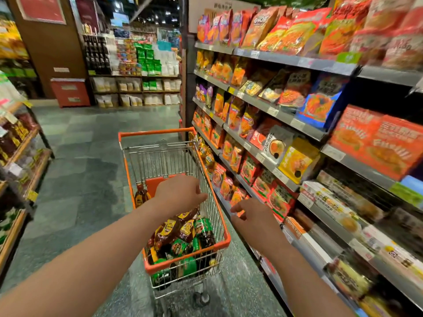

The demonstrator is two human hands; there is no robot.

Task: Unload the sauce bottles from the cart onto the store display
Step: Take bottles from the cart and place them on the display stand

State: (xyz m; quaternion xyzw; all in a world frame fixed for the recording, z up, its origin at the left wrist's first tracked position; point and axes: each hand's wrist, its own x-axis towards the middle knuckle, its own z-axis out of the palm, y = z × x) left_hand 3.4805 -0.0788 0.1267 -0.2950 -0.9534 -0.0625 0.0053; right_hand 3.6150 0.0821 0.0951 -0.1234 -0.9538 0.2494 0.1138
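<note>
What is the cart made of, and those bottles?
Cart: shiny silver wire mesh, likely metal; its smooth orange rim looks like plastic. Bottles: dark and glossy with printed labels; glass or plastic, cannot tell.

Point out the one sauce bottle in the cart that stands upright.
The amber bottle at the cart's left wall, just left of the left hand, red cap up. The other bottles lie heaped together nearer the person.
</note>
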